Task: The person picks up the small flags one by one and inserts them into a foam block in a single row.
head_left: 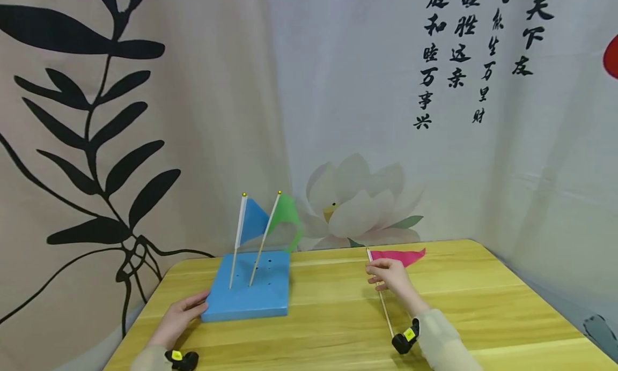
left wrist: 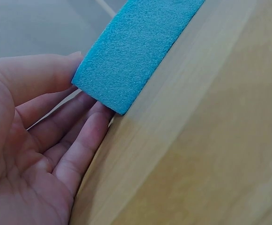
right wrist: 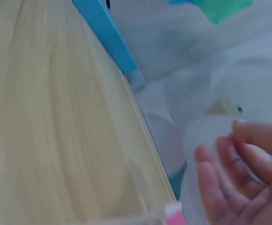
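At the left, a thick blue foam board (head_left: 243, 306) with small holes lies on the table. A blue flag (head_left: 253, 220) and a green flag (head_left: 286, 215) stand in it on thin sticks, leaning right. My left hand (head_left: 181, 314) rests on the table beside the board, thumb and fingertips touching its left side near the front corner (left wrist: 103, 91). Farther right lies a pink flag (head_left: 401, 256), its stick (head_left: 384, 309) pointing towards me. My right hand (head_left: 390, 277) is over this stick, fingers loosely bent, and the right wrist view shows nothing between thumb and fingertips.
The wooden table (head_left: 333, 306) ends at the back against a hanging cloth (head_left: 347, 119) printed with a plant, a lotus and writing. Each wrist wears a small black camera. In the right wrist view, the blue board's end (right wrist: 110, 40) shows by the table edge.
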Demonstrator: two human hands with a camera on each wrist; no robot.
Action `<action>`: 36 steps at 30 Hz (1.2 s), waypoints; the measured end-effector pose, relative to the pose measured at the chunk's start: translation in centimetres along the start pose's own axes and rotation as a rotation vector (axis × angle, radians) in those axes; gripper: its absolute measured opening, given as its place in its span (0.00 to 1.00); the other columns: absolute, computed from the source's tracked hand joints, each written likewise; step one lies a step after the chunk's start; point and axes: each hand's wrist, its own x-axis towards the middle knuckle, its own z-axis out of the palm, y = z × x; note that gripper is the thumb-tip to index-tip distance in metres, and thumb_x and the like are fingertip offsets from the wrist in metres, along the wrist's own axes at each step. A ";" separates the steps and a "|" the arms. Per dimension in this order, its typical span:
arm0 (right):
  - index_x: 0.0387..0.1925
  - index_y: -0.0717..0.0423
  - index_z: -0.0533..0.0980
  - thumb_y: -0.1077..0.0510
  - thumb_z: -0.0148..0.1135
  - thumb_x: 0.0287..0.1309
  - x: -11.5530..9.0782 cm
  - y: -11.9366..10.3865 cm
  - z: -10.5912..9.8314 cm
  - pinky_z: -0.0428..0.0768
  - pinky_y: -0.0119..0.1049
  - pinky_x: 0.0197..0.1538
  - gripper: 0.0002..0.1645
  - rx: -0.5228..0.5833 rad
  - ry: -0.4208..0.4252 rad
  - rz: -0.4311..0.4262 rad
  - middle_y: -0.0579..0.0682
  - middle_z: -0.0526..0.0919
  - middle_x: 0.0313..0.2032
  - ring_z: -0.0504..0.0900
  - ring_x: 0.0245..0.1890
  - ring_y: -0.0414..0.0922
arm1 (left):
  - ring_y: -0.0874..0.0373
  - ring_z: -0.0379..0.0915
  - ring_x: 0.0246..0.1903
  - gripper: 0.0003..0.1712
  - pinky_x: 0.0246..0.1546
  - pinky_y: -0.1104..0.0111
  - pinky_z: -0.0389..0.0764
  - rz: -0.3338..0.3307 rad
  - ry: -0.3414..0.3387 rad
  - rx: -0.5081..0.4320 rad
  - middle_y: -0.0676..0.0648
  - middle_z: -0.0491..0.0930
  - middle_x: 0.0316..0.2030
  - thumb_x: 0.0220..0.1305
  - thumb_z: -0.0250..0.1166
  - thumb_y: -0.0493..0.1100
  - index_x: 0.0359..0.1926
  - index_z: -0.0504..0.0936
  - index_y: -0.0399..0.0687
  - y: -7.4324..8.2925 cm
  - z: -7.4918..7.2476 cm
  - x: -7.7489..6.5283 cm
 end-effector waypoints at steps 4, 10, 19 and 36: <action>0.44 0.69 0.80 0.60 0.65 0.59 -0.3 0.8 -1.6 0.85 0.42 0.29 0.15 -0.044 -0.035 0.067 0.61 0.84 0.37 0.86 0.30 0.53 | 0.35 0.58 0.65 0.36 0.60 0.48 0.70 -0.015 0.007 0.009 0.31 0.60 0.68 0.69 0.61 0.51 0.68 0.65 0.32 0.0 -0.1 -0.2; 0.44 0.72 0.79 0.61 0.64 0.59 -0.6 1.3 -2.6 0.81 0.36 0.26 0.16 -0.019 -0.141 0.124 0.59 0.84 0.34 0.82 0.25 0.48 | 0.34 0.57 0.65 0.37 0.60 0.47 0.69 -0.035 0.011 0.021 0.31 0.60 0.68 0.68 0.61 0.53 0.69 0.65 0.34 0.2 -0.5 -0.3; 0.48 0.76 0.75 0.61 0.61 0.62 -0.7 2.6 -3.7 0.84 0.37 0.28 0.20 0.008 -0.255 0.165 0.57 0.84 0.29 0.82 0.23 0.44 | 0.34 0.56 0.66 0.37 0.62 0.45 0.66 -0.037 -0.009 0.016 0.32 0.59 0.69 0.68 0.61 0.53 0.69 0.64 0.34 0.5 -0.5 -0.3; 0.18 0.59 0.75 0.57 0.73 0.49 -1.7 2.5 -2.9 0.78 0.32 0.17 0.16 -0.340 -0.156 0.176 0.49 0.74 0.15 0.72 0.11 0.40 | 0.34 0.57 0.65 0.38 0.61 0.45 0.67 -0.033 -0.019 0.033 0.31 0.60 0.68 0.68 0.61 0.54 0.69 0.64 0.33 0.3 0.0 0.0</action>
